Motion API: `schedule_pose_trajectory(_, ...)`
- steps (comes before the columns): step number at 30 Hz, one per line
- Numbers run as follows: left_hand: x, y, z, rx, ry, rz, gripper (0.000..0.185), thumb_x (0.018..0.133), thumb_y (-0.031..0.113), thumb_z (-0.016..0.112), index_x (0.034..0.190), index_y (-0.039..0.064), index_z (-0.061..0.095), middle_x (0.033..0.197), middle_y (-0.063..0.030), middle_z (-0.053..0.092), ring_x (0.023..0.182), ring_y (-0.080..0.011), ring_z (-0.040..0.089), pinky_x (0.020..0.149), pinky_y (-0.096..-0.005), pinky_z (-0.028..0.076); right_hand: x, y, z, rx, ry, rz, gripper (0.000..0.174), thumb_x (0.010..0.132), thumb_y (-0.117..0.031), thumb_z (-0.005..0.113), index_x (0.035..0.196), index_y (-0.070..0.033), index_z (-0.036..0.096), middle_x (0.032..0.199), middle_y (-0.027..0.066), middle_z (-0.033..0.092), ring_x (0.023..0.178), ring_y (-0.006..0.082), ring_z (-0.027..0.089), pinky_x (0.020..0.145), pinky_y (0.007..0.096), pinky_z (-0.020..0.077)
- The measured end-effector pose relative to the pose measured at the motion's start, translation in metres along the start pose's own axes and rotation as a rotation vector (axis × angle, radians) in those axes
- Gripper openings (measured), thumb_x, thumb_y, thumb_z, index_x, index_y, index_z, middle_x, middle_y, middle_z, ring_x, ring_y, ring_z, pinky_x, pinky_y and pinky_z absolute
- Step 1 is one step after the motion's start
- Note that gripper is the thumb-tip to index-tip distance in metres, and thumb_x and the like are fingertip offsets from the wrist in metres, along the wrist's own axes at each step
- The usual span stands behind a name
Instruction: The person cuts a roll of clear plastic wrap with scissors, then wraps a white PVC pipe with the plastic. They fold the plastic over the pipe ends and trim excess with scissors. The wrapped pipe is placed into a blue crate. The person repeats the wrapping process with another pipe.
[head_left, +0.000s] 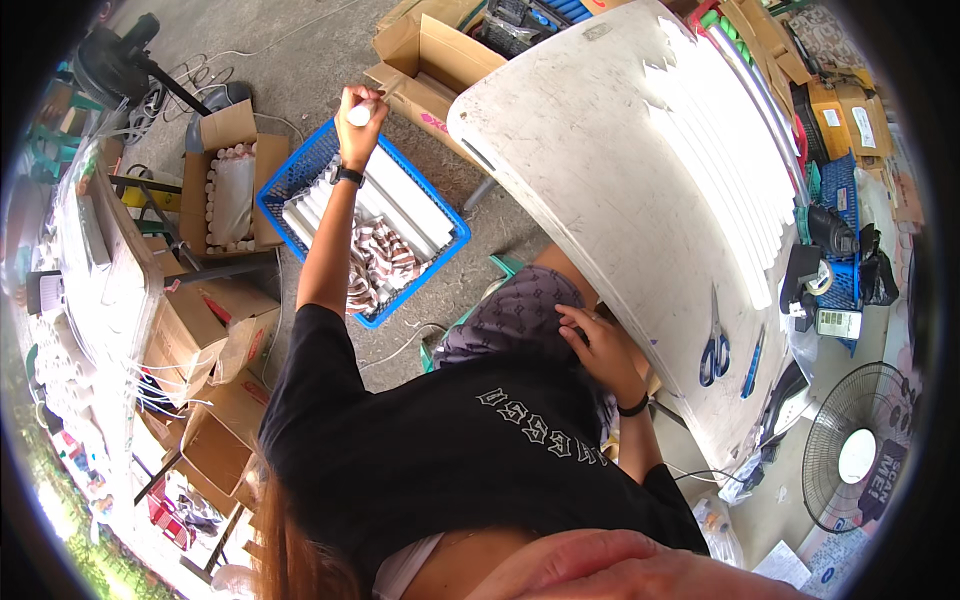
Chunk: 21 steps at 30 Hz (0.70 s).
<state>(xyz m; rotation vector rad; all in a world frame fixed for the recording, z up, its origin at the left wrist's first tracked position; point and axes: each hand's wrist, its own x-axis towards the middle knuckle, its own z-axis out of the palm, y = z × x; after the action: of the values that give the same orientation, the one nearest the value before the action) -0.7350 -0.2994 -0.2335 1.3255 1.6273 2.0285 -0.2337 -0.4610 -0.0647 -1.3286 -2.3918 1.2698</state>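
Observation:
My left hand (361, 124) grips a white cylindrical tube (361, 114), its round end facing the camera, above the back corner of a blue plastic basket (454, 249). In the basket lie several long white tubes (405, 191) and a crumpled brown-and-white striped cloth (390, 251). My right hand (600, 345) rests by my thigh beside the table, fingers apart, holding nothing. On the white table (585, 120) a row of white tubes (712, 150) lies along the far right side, strongly overexposed. Blue-handled scissors (714, 356) and a blue utility knife (753, 364) lie nearer.
Open cardboard boxes stand beyond the basket (450, 56) and left of it (268, 187), the left one packed with tubes. A second table (139, 277) is at the left. A black fan (855, 405) stands at the right. A cable (397, 352) crosses the floor.

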Motion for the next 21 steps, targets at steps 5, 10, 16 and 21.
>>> schedule_pose_trajectory(5, 0.003, -0.002, 0.03, -0.345, 0.104, 0.0, 0.03, 0.086, -0.006, 0.071, 0.103, 0.005, 0.05, 0.093, -0.0066, 0.068, 0.099, -0.0197, 0.071, 0.089, -0.0332, 0.054, 0.002, 0.009, 0.008, -0.031, 0.012, -0.026, 0.032, 0.101, -0.019, 0.065, 0.13, -0.007, 0.065, 0.105, 0.0142, 0.071, 0.099, 0.0313, 0.069, 0.088, 0.0399, 0.0528)
schedule_pose_trajectory(10, 0.028, -0.024, 0.092, -0.106, 0.102, -0.148, 0.05, 0.09, 0.013, 0.082, 0.118, 0.006, 0.042, 0.097, -0.0082, 0.067, 0.091, -0.0157, 0.064, 0.086, -0.0297, 0.051, -0.013, 0.019, 0.016, -0.057, 0.061, 0.029, 0.033, 0.101, -0.022, 0.065, 0.13, -0.008, 0.064, 0.104, 0.0116, 0.071, 0.099, 0.0306, 0.068, 0.088, 0.0413, 0.0521)
schedule_pose_trajectory(16, 0.074, -0.157, 0.098, 0.225, 0.182, -0.171, 0.074, 0.088, 0.014, 0.084, 0.136, 0.001, 0.03, 0.123, -0.0169, 0.055, 0.104, -0.0229, 0.056, 0.085, -0.0333, 0.05, -0.005, 0.046, 0.012, -0.192, 0.113, -0.086, 0.034, 0.102, -0.027, 0.062, 0.132, -0.01, 0.065, 0.105, 0.0108, 0.072, 0.106, 0.031, 0.067, 0.098, 0.044, 0.0484)
schedule_pose_trajectory(21, 0.019, -0.119, 0.135, 0.188, 0.076, -0.399, 0.07, 0.089, 0.015, 0.083, 0.134, 0.001, 0.033, 0.12, -0.0163, 0.055, 0.1, -0.0225, 0.056, 0.082, -0.0332, 0.05, -0.029, 0.054, 0.027, -0.135, 0.248, 0.088, 0.035, 0.1, -0.032, 0.063, 0.127, -0.01, 0.068, 0.104, 0.0109, 0.073, 0.103, 0.0332, 0.068, 0.095, 0.0459, 0.0501)
